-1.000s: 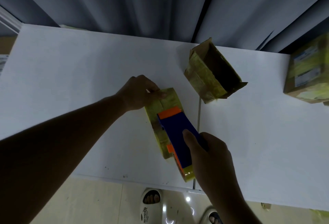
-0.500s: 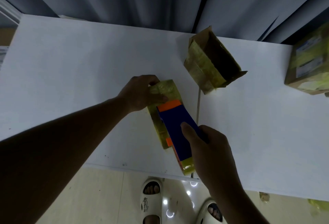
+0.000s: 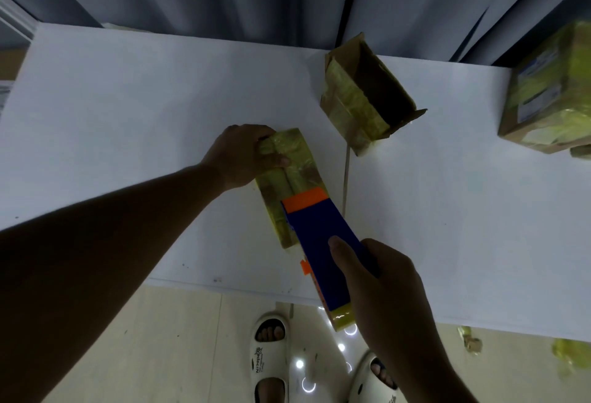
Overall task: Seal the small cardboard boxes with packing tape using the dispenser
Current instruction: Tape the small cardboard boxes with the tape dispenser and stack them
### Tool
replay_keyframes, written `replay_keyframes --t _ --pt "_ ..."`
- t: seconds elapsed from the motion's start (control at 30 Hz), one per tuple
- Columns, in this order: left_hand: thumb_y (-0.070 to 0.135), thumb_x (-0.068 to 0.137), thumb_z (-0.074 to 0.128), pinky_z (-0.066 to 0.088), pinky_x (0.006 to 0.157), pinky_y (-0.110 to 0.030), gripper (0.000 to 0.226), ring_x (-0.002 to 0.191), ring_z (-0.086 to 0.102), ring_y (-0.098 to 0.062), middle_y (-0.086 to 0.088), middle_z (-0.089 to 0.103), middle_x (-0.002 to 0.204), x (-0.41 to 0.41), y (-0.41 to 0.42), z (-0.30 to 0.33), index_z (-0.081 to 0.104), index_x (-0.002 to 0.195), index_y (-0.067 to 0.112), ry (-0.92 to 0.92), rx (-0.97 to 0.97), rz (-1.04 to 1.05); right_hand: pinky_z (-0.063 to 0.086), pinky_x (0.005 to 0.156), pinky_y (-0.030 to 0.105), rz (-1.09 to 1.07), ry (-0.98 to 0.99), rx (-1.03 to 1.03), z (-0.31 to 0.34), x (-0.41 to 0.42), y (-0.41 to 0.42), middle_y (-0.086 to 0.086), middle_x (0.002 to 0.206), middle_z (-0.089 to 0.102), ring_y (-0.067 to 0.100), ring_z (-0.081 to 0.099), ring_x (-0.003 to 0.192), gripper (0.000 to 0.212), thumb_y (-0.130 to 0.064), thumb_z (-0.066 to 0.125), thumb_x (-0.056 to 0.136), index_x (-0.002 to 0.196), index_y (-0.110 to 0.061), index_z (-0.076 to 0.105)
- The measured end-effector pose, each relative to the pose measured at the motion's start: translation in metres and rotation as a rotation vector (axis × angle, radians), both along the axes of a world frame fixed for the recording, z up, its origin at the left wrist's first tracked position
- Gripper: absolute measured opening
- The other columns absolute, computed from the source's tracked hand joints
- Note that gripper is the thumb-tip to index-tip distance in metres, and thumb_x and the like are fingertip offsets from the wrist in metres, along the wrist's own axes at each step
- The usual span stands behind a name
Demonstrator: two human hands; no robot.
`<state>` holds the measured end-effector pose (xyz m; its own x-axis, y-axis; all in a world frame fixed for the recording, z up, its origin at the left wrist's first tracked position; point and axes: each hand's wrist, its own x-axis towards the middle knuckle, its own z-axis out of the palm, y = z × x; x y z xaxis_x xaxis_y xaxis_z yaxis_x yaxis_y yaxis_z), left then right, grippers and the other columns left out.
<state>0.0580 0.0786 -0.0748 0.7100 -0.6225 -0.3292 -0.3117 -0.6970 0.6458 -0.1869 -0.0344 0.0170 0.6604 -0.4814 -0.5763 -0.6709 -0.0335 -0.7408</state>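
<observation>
A small cardboard box (image 3: 297,166), wrapped in yellowish tape, lies on the white table (image 3: 144,114) near its front edge. My left hand (image 3: 243,156) grips the box's far left end, thumb across the top. My right hand (image 3: 380,281) grips the handle of a blue and orange tape dispenser (image 3: 319,242). The dispenser's orange front edge rests on the near half of the box's top. A yellow tape roll shows at the dispenser's near end.
An open cardboard box (image 3: 364,98) lies on its side at the back centre. A larger taped box (image 3: 550,92) stands at the right edge. Grey curtains hang behind the table. My feet in white slippers stand on the tiled floor below the front edge.
The dispenser has slid toward me along the box top, uncovering more of the taped surface. My left hand has shifted its hold at the far end.
</observation>
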Motion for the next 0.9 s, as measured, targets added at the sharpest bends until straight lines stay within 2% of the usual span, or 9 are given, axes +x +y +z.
replay_keyframes --t 0.1,0.2,0.33,0.4,0.57,0.73,0.9 --pt "0.047 0.081 0.079 0.056 0.086 -0.044 0.04 0.092 0.067 -0.019 0.0 0.073 0.099 -0.003 0.0 0.0 0.073 0.109 0.018 -0.021 0.013 -0.003 0.057 0.055 0.021 -0.014 -0.001 -0.002 0.001 -0.006 0.004 -0.01 0.069 0.07 0.004 0.068 0.063 0.032 -0.05 0.055 0.088 0.08 -0.019 0.06" --pt "0.047 0.081 0.079 0.055 0.089 -0.042 0.042 0.094 0.068 -0.019 0.0 0.074 0.101 -0.004 0.0 0.0 0.073 0.112 0.019 -0.02 0.014 0.006 0.058 0.055 0.024 0.002 -0.002 -0.029 0.002 -0.013 0.003 -0.016 0.071 0.069 0.004 0.067 0.063 0.036 -0.054 0.055 0.085 0.077 -0.018 0.059" --pt "0.046 0.081 0.078 0.054 0.09 -0.036 0.045 0.098 0.067 -0.018 0.0 0.073 0.106 -0.005 -0.001 -0.001 0.072 0.117 0.019 -0.025 0.007 0.009 0.052 0.05 0.017 0.007 0.01 0.001 0.004 -0.026 0.0 -0.009 0.069 0.07 0.004 0.067 0.062 0.054 -0.067 0.044 0.066 0.077 -0.017 0.059" --pt "0.045 0.082 0.077 0.054 0.091 -0.037 0.045 0.098 0.067 -0.018 0.0 0.073 0.107 -0.007 0.0 -0.001 0.071 0.118 0.018 -0.021 0.001 0.007 0.052 0.05 0.016 0.009 0.012 -0.002 0.003 -0.03 -0.002 -0.007 0.068 0.07 0.004 0.067 0.062 0.057 -0.07 0.042 0.063 0.077 -0.017 0.059" --pt "0.045 0.084 0.076 0.053 0.092 -0.037 0.046 0.102 0.066 -0.02 -0.001 0.072 0.11 -0.01 -0.001 0.002 0.07 0.12 0.018 -0.022 0.018 -0.001 0.05 0.05 0.015 -0.015 0.008 0.021 0.002 -0.034 0.003 -0.017 0.071 0.07 0.003 0.067 0.062 0.058 -0.07 0.042 0.062 0.078 -0.017 0.061" --pt "0.045 0.085 0.075 0.052 0.097 -0.043 0.049 0.106 0.065 -0.024 -0.005 0.071 0.114 -0.011 -0.001 0.003 0.068 0.124 0.016 -0.023 0.023 0.001 0.049 0.047 0.015 0.016 0.035 0.006 0.001 -0.046 0.003 -0.021 0.072 0.068 0.002 0.066 0.061 0.051 -0.065 0.042 0.067 0.077 -0.017 0.059" --pt "0.044 0.086 0.075 0.052 0.091 -0.035 0.044 0.101 0.066 -0.021 -0.002 0.071 0.109 -0.012 0.0 0.003 0.069 0.121 0.017 -0.03 0.014 0.006 0.052 0.049 0.017 0.032 0.081 0.024 -0.002 -0.062 0.0 -0.02 0.073 0.068 0.002 0.066 0.064 0.055 -0.065 0.042 0.065 0.08 -0.016 0.061"
